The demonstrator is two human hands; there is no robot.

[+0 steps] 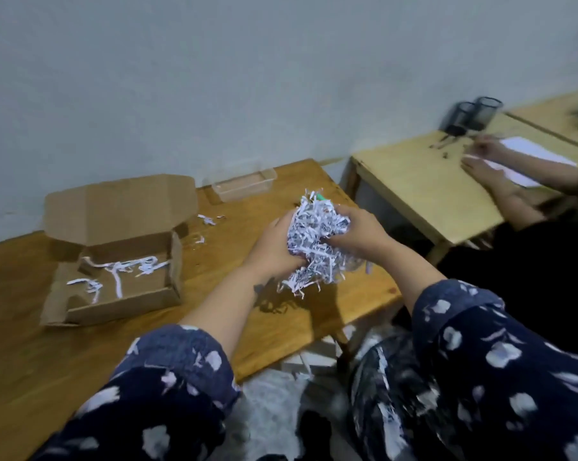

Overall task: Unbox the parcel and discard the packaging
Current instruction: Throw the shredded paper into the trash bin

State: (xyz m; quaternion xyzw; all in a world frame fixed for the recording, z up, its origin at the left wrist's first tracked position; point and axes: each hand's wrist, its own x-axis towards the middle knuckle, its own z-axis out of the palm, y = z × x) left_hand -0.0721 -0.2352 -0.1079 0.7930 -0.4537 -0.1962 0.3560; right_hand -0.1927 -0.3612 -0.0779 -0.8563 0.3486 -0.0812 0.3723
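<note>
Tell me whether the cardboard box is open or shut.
Open: the cardboard box has its lid folded back, showing a few paper strips inside.

Matt brown cardboard box (114,251), crinkled shredded paper (314,241), glossy wooden table (281,314), clear plastic tray (244,184).

clear plastic tray (244,186), black pen holders (470,118), white paper (530,154)

Your left hand (274,247) and right hand (357,232) grip a wad of shredded paper (314,241) above the wooden table (214,261). Open cardboard box (114,261), left, holds stray strips. Clear plastic tray (244,186) behind.
</note>
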